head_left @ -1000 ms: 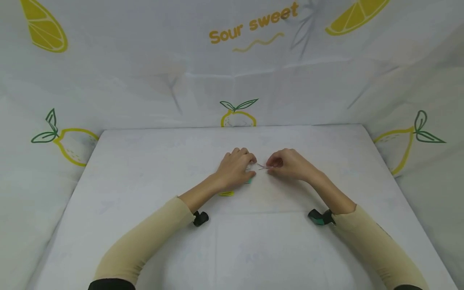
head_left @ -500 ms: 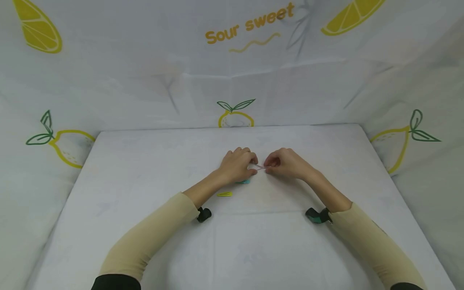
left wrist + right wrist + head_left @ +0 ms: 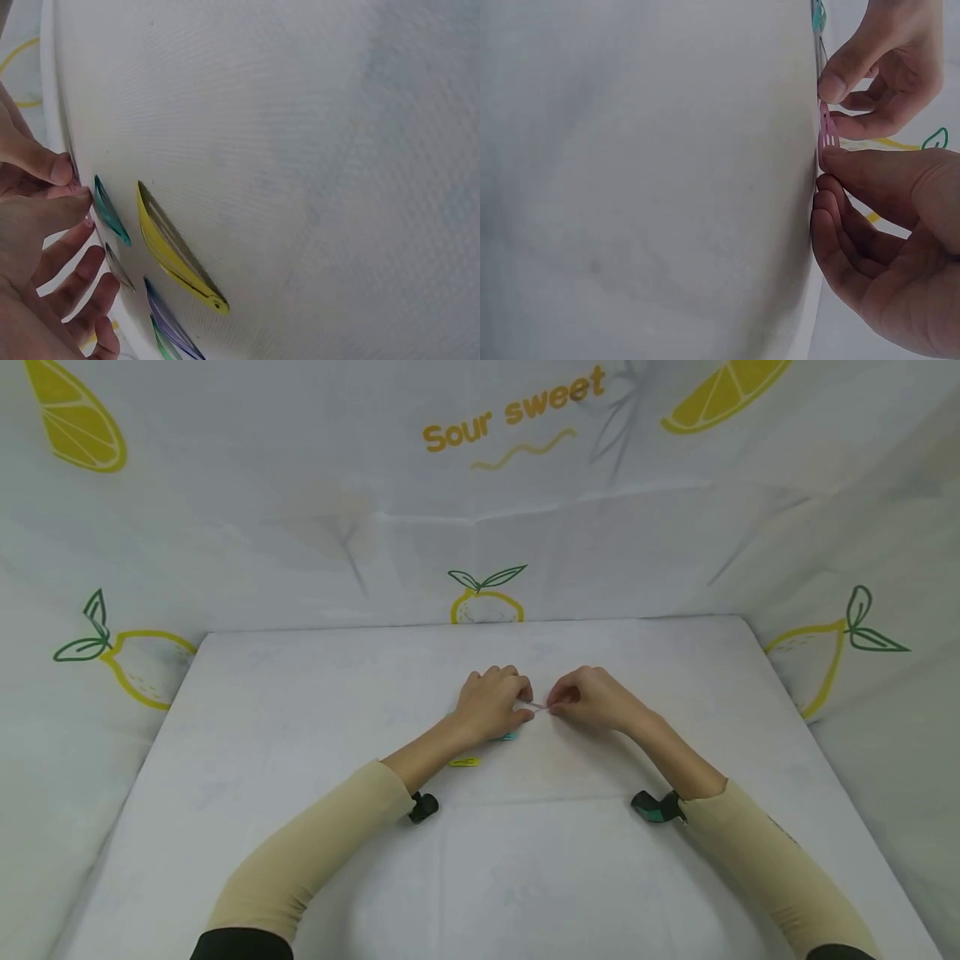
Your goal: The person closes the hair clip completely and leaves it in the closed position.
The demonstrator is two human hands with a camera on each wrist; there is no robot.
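Between the two hands is a pink snap hair clip (image 3: 829, 136), its slotted strips spread slightly apart. My right hand (image 3: 592, 697) pinches one end of it between thumb and fingers. At the opposite end, the thumb and index finger of my left hand (image 3: 491, 703) grip the tip. Both hands stay low over the white table. Close under the left hand lie a teal hair clip (image 3: 112, 212) and a yellow hair clip (image 3: 176, 259). The left wrist view shows the fingers mostly hiding the pink clip.
Beside the yellow clip lie a purple hair clip (image 3: 171, 319), a green hair clip (image 3: 163, 342) and a greyish hair clip (image 3: 118, 265). White cloth printed with lemons (image 3: 487, 607) rises behind the table (image 3: 525, 868) and at both sides.
The left fingertips have closed in on the free end of the pink hair clip, narrowing the gap between the hands. Around the left hand, more of the teal clip shows.
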